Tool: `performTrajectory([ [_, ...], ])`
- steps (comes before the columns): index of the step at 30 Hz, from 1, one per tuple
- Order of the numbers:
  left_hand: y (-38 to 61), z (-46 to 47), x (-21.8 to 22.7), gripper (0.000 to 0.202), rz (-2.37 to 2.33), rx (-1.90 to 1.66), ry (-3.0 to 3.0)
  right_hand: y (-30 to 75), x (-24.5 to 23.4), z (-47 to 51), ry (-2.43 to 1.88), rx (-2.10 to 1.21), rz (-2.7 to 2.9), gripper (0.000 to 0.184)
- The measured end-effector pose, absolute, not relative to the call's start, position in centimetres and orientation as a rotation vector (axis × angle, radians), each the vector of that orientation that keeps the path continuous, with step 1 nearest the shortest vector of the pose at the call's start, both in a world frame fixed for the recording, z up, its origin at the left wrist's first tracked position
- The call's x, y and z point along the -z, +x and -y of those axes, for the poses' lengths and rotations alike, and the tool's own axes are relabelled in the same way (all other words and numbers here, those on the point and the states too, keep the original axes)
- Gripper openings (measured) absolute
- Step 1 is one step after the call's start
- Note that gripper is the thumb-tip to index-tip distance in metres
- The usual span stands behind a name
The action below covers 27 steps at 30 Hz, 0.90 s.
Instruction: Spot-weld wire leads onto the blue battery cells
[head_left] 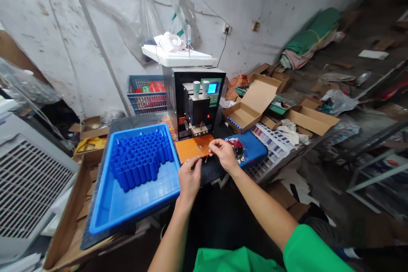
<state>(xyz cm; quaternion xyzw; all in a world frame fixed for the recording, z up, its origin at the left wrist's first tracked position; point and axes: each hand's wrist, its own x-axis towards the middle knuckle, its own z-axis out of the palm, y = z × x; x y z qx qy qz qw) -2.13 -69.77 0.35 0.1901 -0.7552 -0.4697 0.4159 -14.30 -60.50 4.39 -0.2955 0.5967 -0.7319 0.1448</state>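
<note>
Wire point(206, 159) — red (long axis unclear)

The fingertips of the left hand point(189, 176) are turned away from the camera, so it cannot be told whether anything is gripped. A thin red piece point(206, 159) is pinched by the right hand point(223, 153) but is too small to be identified. The tangled bundle point(238, 149) is partly covered by that hand. The lit display point(212, 88) cannot be read. The white unit point(22, 178) is cut off by the left edge, and the metal frame point(379, 165) at the right is blurred.
</note>
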Motion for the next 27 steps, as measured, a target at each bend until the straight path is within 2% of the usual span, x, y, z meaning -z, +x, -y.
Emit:
performTrajectory([
  [4, -1.2, 69.3, -0.5, 0.022, 1.823, 1.317, 0.515, -13.4, -4.2, 60.7, -0.862, 2.164, -1.667, 0.027],
  [9, -0.4, 69.3, 0.0, 0.025, 1.847, 1.305, 0.554, -12.3, -3.6, 60.8, -0.778, 2.185, -1.608, 0.025],
  [15, 0.6, 69.3, 0.3, 0.024, 2.001, 1.104, 0.509, -11.7, -2.9, 60.8, -0.584, 2.164, -1.484, 0.024],
  [20, 1.4, 68.4, 0.7, 0.033, 2.185, 0.887, 0.451, -11.0, -2.6, 61.4, -0.385, 2.194, -1.331, 0.028],
  [27, 1.3, 67.7, 0.6, 0.028, 1.924, 1.068, 0.570, -10.6, -2.1, 61.8, -0.368, 2.221, -1.287, 0.031],
])
